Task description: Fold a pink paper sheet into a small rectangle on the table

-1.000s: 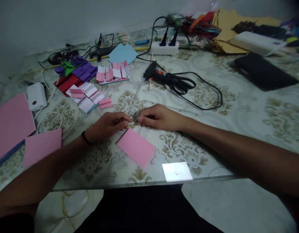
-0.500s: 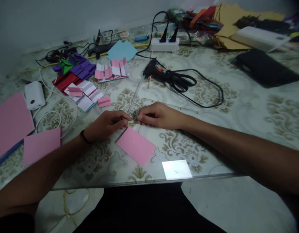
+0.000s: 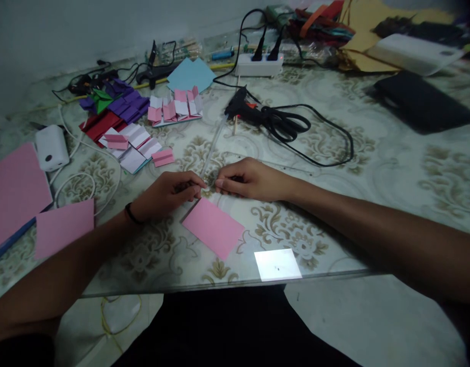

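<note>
My left hand (image 3: 169,193) rests on the table with its fingers curled and thumb near the index finger. Facing it, a small gap away, my right hand (image 3: 248,179) lies with thumb and fingers pressed together. Anything in either pinch is too small or hidden to tell. A pink paper rectangle (image 3: 214,228) lies flat just below, its upper corner close to my left thumb. Beyond the hands, a black glue gun (image 3: 244,108) lies on its side, and a long clear stick (image 3: 214,145) runs from it down toward my fingers.
Folded pink and white paper pieces (image 3: 131,145) lie left of centre, near purple folded paper (image 3: 130,107) and blue sheets (image 3: 191,76). A white power strip (image 3: 259,66) stands at the back. Pink sheets (image 3: 17,191) and a white device (image 3: 51,148) sit left; a black pouch (image 3: 423,102) lies right.
The view has shifted slightly, so the scene sits a little higher. Both hands keep nearly the same place and pose.
</note>
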`<move>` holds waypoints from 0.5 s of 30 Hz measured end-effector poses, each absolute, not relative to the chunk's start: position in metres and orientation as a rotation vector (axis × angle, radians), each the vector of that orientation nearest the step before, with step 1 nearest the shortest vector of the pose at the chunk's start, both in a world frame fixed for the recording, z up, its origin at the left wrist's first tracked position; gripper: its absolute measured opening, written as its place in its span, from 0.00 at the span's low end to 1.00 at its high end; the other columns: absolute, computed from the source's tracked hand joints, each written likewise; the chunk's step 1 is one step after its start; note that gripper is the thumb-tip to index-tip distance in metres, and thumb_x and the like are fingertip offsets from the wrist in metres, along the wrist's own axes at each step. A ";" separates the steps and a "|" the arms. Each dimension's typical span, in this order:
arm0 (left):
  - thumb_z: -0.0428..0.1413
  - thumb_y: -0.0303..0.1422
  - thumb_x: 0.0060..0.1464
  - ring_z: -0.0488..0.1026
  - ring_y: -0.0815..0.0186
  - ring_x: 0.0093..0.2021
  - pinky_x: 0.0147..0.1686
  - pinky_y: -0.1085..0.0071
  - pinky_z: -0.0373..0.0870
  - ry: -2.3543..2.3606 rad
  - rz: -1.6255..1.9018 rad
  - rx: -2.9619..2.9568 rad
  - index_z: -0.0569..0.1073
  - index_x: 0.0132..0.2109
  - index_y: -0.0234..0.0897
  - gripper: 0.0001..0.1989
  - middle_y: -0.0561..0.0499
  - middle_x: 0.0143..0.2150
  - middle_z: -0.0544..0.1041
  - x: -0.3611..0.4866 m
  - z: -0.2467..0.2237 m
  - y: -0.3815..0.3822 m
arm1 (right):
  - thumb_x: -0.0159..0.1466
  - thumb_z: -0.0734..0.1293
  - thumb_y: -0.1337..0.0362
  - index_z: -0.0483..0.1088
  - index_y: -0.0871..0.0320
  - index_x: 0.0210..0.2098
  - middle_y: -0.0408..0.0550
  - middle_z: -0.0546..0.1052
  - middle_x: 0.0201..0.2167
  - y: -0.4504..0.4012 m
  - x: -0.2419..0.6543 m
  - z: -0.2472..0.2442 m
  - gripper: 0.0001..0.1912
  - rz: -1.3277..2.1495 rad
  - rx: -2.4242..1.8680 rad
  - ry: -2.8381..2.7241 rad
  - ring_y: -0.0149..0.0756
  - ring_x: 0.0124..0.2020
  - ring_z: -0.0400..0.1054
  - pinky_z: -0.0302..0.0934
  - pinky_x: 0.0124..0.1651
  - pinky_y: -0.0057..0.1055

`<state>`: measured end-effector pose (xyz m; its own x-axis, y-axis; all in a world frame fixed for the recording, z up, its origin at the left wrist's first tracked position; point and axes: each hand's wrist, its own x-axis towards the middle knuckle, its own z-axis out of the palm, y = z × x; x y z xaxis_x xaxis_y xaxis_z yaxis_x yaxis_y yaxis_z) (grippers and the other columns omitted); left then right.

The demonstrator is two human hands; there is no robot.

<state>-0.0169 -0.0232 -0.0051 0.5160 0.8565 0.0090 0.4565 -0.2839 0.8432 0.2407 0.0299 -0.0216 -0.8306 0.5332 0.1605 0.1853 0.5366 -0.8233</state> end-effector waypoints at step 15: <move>0.56 0.34 0.66 0.77 0.70 0.30 0.32 0.77 0.71 1.093 0.580 1.924 0.80 0.46 0.35 0.09 0.51 0.33 0.82 -0.017 -0.005 -0.024 | 0.73 0.63 0.57 0.77 0.64 0.35 0.43 0.75 0.25 0.029 0.241 -0.021 0.19 1.222 -0.585 -2.381 0.25 0.25 0.62 0.55 0.31 0.24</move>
